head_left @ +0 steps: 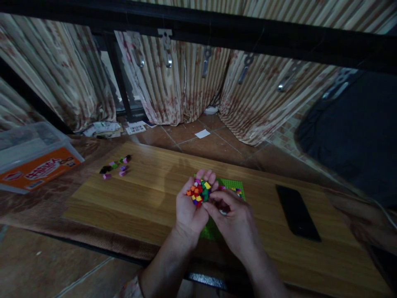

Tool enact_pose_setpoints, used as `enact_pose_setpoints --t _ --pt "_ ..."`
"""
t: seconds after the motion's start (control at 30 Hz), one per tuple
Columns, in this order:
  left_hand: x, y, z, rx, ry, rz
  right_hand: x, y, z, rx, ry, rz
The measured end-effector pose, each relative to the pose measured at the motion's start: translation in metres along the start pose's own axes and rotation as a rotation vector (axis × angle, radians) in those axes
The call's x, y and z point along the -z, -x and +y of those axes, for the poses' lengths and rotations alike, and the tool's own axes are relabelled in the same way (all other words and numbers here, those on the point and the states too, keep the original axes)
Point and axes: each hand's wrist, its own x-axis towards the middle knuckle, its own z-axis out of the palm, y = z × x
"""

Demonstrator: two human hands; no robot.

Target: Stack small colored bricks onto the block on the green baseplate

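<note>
My left hand (pixel 190 213) is palm up and cupped around a heap of small toy bricks (pixel 198 192) in red, orange, yellow, green, purple and pink. At the right edge of the heap, my right hand (pixel 237 213) has its thumb and index finger pinched together. Whatever those fingertips hold, if anything, is too small to make out. Beneath both hands lies a green studded baseplate (pixel 209 231), partly hidden by them. Several coloured bricks (pixel 238 191) sit on its far right part, behind my right hand.
On the wooden board (pixel 139 198), loose pink, green and black bricks (pixel 114 165) lie at the far left. A black phone (pixel 297 213) rests on the right. A clear plastic box (pixel 37 161) with an orange label stands left of the board. Striped curtains (pixel 198 82) hang behind.
</note>
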Motion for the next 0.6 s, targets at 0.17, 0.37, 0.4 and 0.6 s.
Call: enact_pose_setpoints --t 0.17,0.37,0.4,0.6 --pt "0.000 0.003 -0.003 0.008 -0.011 -0.028 -0.002 0.001 -0.003 -0.039 -0.001 0.016" --pt "0.002 0.000 -0.005 0.004 0.008 0.006 0.004 0.002 -0.001 -0.060 -0.153 -0.020" --pt "0.003 0.000 -0.005 0.003 0.013 0.017 0.005 0.002 0.000 -0.072 -0.181 -0.029" --pt "0.006 -0.005 -0.004 -0.009 0.026 0.046 0.007 0.000 0.008 -0.211 -0.427 -0.061"
